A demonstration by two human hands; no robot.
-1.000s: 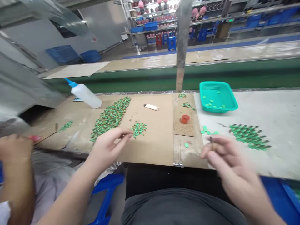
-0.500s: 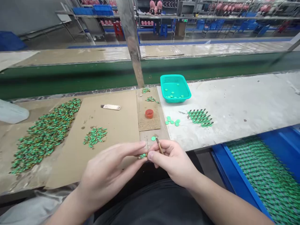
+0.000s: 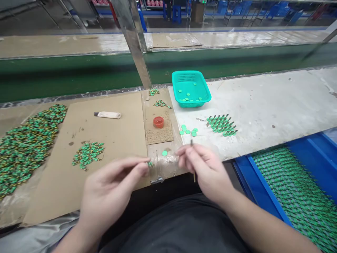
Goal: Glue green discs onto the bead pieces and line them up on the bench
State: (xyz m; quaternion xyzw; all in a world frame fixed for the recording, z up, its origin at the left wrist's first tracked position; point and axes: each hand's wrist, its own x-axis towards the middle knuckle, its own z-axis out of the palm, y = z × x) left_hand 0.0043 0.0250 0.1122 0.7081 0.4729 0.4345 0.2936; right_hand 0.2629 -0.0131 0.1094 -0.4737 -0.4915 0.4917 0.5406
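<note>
While left hand (image 3: 113,191) pinches green piece (image 3: 149,163) | right hand (image 3: 205,168) grips stick (image 3: 193,158)

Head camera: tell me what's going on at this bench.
A person sits at a workbench. The left hand pinches a small green piece at its fingertips, and the right hand holds a thin stick. Nearby lie a red cap, loose green discs, a teal basket with more discs, and piles of green pieces on cardboard.
</note>
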